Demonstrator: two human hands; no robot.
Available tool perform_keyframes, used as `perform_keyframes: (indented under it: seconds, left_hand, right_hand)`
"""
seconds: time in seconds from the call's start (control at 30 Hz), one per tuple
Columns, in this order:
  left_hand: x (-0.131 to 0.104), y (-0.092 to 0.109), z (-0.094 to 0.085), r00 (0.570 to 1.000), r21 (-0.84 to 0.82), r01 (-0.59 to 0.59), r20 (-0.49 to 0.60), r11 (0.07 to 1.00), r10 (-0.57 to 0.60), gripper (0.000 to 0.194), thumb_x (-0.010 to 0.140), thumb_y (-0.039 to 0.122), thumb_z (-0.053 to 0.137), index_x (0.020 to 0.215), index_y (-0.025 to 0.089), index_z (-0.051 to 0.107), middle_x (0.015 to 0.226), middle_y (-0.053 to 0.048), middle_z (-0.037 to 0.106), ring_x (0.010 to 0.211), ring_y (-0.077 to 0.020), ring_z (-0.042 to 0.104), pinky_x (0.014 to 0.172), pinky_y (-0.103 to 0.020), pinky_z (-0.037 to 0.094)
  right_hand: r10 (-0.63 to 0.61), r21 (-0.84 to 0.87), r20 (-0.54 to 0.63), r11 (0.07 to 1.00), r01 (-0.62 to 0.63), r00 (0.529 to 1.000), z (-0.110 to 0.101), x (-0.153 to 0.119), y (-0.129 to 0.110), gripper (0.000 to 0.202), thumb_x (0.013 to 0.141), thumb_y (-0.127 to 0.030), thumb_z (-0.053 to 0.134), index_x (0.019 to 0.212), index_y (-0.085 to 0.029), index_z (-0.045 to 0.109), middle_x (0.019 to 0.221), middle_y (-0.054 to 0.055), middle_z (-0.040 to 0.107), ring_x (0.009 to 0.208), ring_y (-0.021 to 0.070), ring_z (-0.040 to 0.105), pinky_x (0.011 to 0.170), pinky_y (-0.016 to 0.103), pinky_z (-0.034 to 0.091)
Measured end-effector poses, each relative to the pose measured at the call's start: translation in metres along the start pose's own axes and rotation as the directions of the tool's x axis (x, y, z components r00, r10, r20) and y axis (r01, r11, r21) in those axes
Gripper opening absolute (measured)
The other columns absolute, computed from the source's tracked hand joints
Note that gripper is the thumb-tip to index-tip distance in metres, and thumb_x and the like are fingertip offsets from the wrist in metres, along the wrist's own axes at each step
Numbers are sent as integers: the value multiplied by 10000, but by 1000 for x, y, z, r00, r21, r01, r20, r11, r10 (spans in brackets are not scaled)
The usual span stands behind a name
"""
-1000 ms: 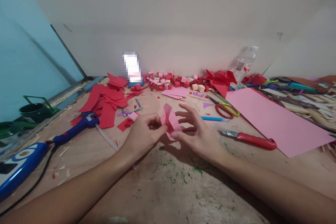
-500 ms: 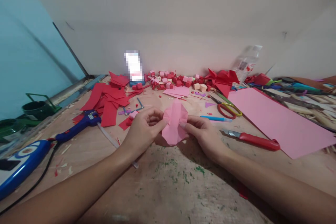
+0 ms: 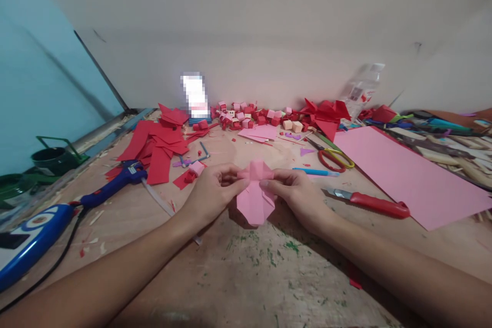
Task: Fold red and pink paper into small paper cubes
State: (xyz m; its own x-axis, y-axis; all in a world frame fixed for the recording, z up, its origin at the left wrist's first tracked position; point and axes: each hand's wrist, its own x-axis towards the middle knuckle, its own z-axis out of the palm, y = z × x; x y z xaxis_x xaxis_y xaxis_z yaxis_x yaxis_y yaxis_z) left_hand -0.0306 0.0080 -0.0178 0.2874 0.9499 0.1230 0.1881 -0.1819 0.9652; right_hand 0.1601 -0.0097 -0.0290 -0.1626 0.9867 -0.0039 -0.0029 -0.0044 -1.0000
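Between my two hands is a folded piece of pink paper, creased, with cut-looking corners, held a little above the wooden table. My left hand pinches its left edge, thumb on the near face and fingers behind. On the opposite edge my right hand pinches it the same way. The fingertips behind the paper are hidden. Just beyond my left hand sits a small pink and red folded paper piece. A blue pen lies beyond my right hand.
A red-handled utility knife, scissors and a large pink sheet lie to the right. At left are a blue glue gun and red paper strips. Small paper cubes, a lit phone and a plastic bottle line the back.
The pink paper has shifted slightly down and tilted, its top now lower and its lower part showing more. Both hands still grip its sides, thumbs a little lower.
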Motion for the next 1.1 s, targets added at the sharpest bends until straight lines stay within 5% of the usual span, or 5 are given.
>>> perform_keyframes:
  seconds: [0.3,0.47,0.7,1.1]
  left_hand:
    - [2,-1,-3,996,-26,-12,-87,1000,10,172,761,323,748,799,157,721,783,-36,724,688,-162,652,604,-249,499]
    - [-2,3,-2,991,123,-101,-70,987,111,115,793,281,728,766,170,740,769,-26,723,702,-154,643,648,-249,501]
    - [-7,5,1,984,95,-177,-22,980,179,114,818,280,715,765,184,746,1016,-59,741,887,-195,692,755,-281,558]
    - [-8,8,3,993,34,-91,-77,995,94,161,761,285,757,761,173,642,767,-9,680,692,-153,646,628,-253,530]
  right_hand:
    - [4,65,-26,998,-2,1000,-3,1,3,187,757,-342,769,742,-157,748,736,35,694,634,150,527,607,288,376]
    - [-31,-50,-24,998,29,999,-3,1,0,206,795,-360,730,746,-161,750,778,49,709,691,167,549,664,302,409]
    - [-74,-123,31,989,78,997,-1,1,0,198,812,-349,695,794,-167,771,760,35,703,682,168,553,651,297,417]
    - [-163,-222,59,960,172,985,2,-2,0,152,838,-332,706,870,-215,797,855,34,760,765,194,639,670,298,472]
